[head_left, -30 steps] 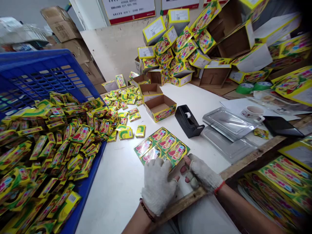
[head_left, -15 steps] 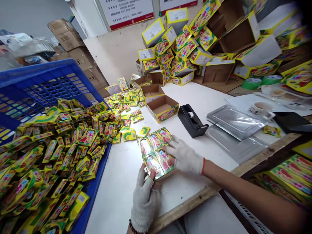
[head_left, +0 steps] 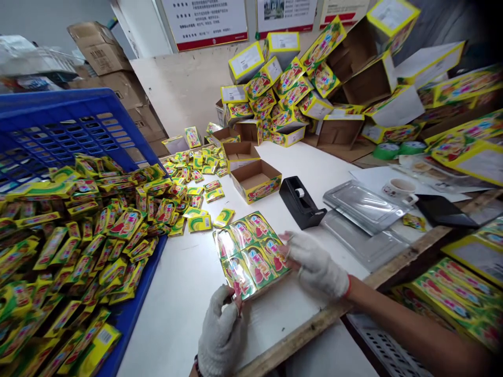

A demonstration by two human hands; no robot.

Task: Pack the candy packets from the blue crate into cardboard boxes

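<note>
A shallow display box point(head_left: 255, 251) of small green-and-red packs lies on the white table in front of me, with a shiny clear cover over its top. My left hand point(head_left: 221, 330), in a white fingerless-tip glove, has its thumb and fingers pinched together at the box's near left corner. Beside the right edge is my gloved right hand point(head_left: 320, 264), its fingers apart and somewhat blurred by motion. Whether those fingertips touch the box is hard to see. A black tape dispenser point(head_left: 302, 204) stands behind the right hand.
On the left, a blue crate point(head_left: 151, 277) overflows with small yellow packs point(head_left: 126, 222). Open display boxes point(head_left: 257, 180) stand beyond the packed one. Clear plastic lids point(head_left: 365, 204) and a cup point(head_left: 398, 188) lie to the right. Many empty cartons point(head_left: 291, 89) are heaped behind.
My right hand has slid off the top of the box to its right edge. My left fingers have curled in at the near left corner. The view has shifted slightly.
</note>
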